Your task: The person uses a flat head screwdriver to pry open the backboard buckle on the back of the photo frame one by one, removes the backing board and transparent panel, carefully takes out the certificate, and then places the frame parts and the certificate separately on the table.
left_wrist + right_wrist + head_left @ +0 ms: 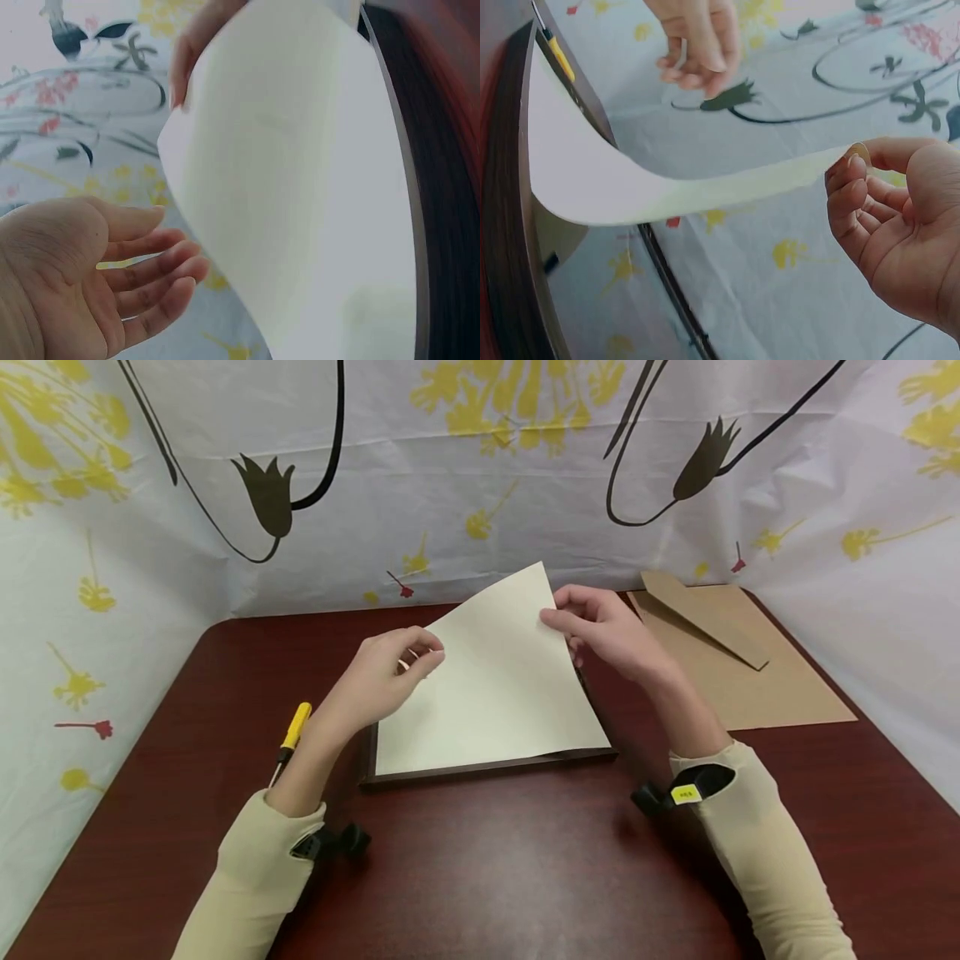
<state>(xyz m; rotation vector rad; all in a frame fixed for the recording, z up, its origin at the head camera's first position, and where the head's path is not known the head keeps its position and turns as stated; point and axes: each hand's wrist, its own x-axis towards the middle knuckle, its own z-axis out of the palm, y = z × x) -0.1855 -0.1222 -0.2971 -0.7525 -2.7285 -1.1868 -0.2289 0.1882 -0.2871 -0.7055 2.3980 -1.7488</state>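
A cream sheet of paper (495,685) lies over a dark wooden picture frame (487,768), its far right part lifted and bowed. My right hand (603,631) pinches the sheet's right edge between thumb and fingers, as the right wrist view also shows at the paper's raised end (765,191). Over the sheet's left side hovers my left hand (382,677), fingers loosely bent. The left wrist view shows that hand (97,277) apart from the paper, with nothing in it. Under the raised paper, one side of the frame (671,277) shows.
To the right lies a brown backing board (780,693) with a folding stand leg (701,618) on it. A yellow-handled screwdriver (296,727) rests left of the frame, partly behind my left forearm. A patterned white curtain (480,485) surrounds the reddish-brown table (487,877).
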